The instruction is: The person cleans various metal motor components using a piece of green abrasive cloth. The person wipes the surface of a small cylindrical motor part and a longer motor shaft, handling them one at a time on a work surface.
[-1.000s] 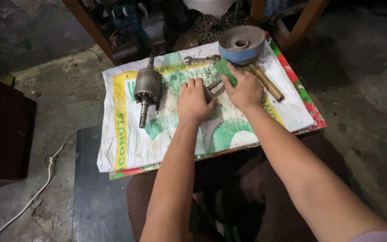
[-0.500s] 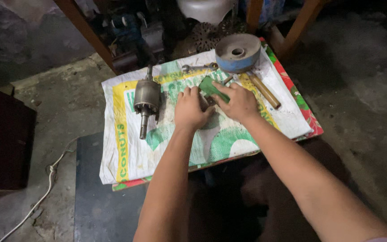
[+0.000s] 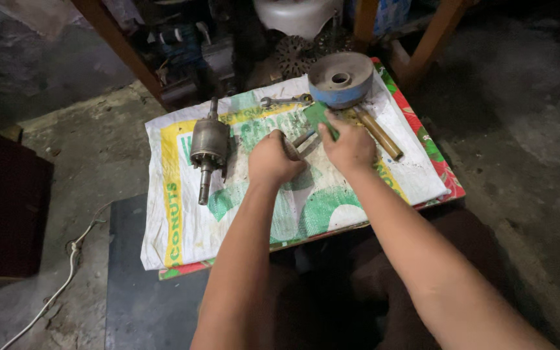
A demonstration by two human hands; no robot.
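Note:
My left hand (image 3: 272, 159) is closed around one end of a small flat metal piece (image 3: 304, 141) lying over a printed white sack (image 3: 183, 227). My right hand (image 3: 350, 146) grips its other end and also holds a green abrasive pad (image 3: 317, 115) against it. The part under both hands is mostly hidden. A motor rotor with a steel shaft (image 3: 207, 150) lies left of my left hand.
A round blue-and-grey metal housing (image 3: 341, 79) sits at the sack's far edge, with a spanner (image 3: 284, 100) beside it and a brass rod (image 3: 378, 133) right of my right hand. Wooden legs (image 3: 437, 35), a white container and machine parts stand behind. A white cable (image 3: 66, 259) runs over the concrete floor.
Both hands have drawn together over the small metal piece, and the green pad now shows under my right fingers. The view shifted slightly; the rotor and housing stay put.

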